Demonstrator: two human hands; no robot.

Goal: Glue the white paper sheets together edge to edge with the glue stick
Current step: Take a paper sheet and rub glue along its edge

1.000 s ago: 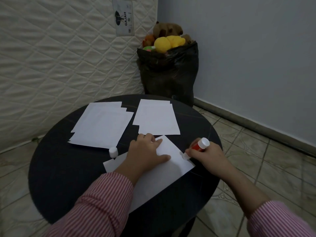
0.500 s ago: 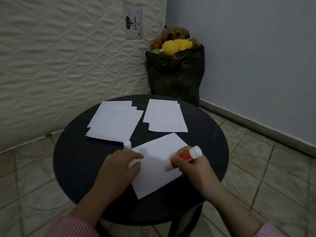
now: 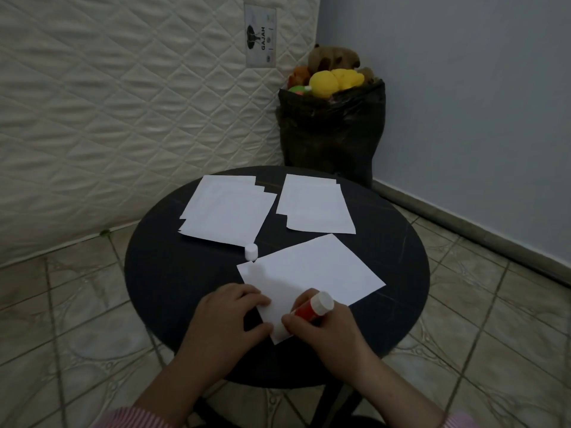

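A single white paper sheet (image 3: 312, 270) lies tilted on the near half of the round black table (image 3: 173, 273). My left hand (image 3: 230, 316) presses on the sheet's near left edge with curled fingers. My right hand (image 3: 324, 329) grips the red glue stick (image 3: 310, 310), its tip down on the sheet's near corner. The stick's white cap (image 3: 251, 251) stands loose beside the sheet's far left corner. Two stacks of white sheets lie farther back: a left stack (image 3: 228, 211) and a right stack (image 3: 315, 205).
A quilted mattress (image 3: 123, 103) leans against the wall on the left. A black bag (image 3: 332, 131) stuffed with plush toys stands in the corner behind the table. Tiled floor surrounds the table.
The view has pulled back and up. Both hands have slid along the sheet toward its near corner, the glue stick moving with my right hand. The sheet now shows more of its far half.
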